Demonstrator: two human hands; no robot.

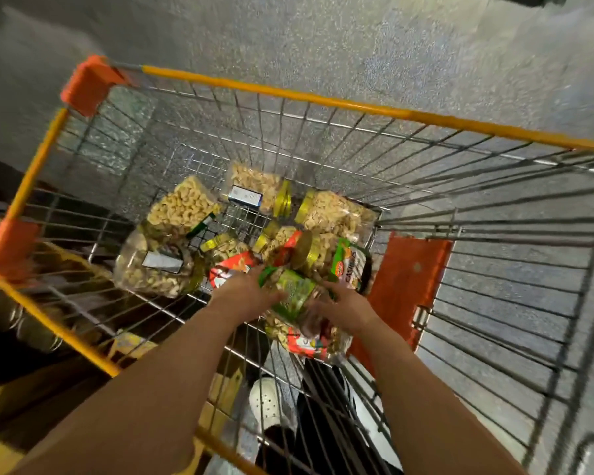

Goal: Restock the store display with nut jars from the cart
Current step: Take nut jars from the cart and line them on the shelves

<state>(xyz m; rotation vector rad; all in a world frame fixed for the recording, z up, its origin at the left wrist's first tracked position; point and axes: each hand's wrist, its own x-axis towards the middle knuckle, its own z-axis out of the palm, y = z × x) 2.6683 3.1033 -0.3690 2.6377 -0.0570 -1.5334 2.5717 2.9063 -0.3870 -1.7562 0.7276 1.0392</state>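
Left of the hands, clear cashew jars (158,265) are lying on their sides in the wire cart (288,94). The left hand (244,291) and the right hand (343,305) are pressing in from either side, gripping a green-labelled cashew jar (294,296) between them. Beyond the right hand, an orange flap (405,282) is hanging.

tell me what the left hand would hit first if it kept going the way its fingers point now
The left hand already touches the green-labelled jar, which the right hand flanks. Pushed further, it would probably press into the gold-lidded cashew jar just beyond, though blur makes depth uncertain.
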